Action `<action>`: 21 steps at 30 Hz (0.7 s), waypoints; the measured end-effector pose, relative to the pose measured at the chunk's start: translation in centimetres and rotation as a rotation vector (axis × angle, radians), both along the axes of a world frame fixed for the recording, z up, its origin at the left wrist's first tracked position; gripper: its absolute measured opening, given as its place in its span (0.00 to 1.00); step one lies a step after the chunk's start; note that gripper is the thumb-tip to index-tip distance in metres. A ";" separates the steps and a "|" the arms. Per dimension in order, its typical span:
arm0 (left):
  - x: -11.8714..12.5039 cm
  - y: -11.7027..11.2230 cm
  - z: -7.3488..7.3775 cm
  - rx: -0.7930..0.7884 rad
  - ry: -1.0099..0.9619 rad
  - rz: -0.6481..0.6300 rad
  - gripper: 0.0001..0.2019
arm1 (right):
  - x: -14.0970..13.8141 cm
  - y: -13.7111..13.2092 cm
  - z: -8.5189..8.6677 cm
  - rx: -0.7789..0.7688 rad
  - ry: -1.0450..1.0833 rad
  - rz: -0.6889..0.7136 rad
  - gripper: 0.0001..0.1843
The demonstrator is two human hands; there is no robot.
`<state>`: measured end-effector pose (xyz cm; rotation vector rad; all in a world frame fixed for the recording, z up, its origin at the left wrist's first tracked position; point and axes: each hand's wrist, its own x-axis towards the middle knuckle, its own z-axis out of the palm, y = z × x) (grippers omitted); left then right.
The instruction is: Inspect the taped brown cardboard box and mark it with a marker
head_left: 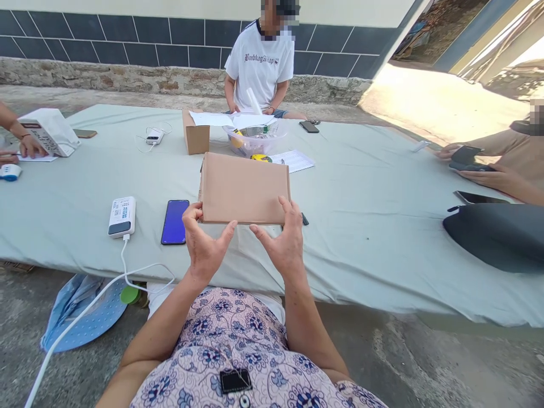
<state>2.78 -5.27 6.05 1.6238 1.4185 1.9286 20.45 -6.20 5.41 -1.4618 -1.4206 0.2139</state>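
brown box: it is between the two hands (pixel 245 187), in front of the person's body near the close edge of the table, broad face turned up toward the head; whether its underside touches the cloth (pixel 369 238) i cannot tell
left hand: it has the box's near left corner (pixel 206 243), fingers bent against the side and thumb spread wide toward the near edge, likely to steady that end
right hand: it mirrors the left at the near right corner (pixel 284 243), fingers partly curled, tips on the face by the right side, thumb spread inward; the matching grip probably keeps the box level
phone: it lies flat just beside the left hand (pixel 175 222), screen up, presumably for easy viewing
power bank: it lies left of the phone (pixel 122 217), its white cable (pixel 124 263) plugged in and looping over the table edge, perhaps to leave slack; the far end is out of view
tape measure: it sits just behind the box (pixel 260 158), by a printed sheet (pixel 297 160)
plastic basin: it stands farther back (pixel 249 148), seemingly to keep loose small things together
person opposite: they sit beyond the basin (pixel 263 65), hands low and partly hidden
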 end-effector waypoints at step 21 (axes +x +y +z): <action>-1.7 0.9 0.1 -0.133 -0.032 0.052 0.49 | -0.2 -0.5 1.1 -0.015 0.286 0.140 0.25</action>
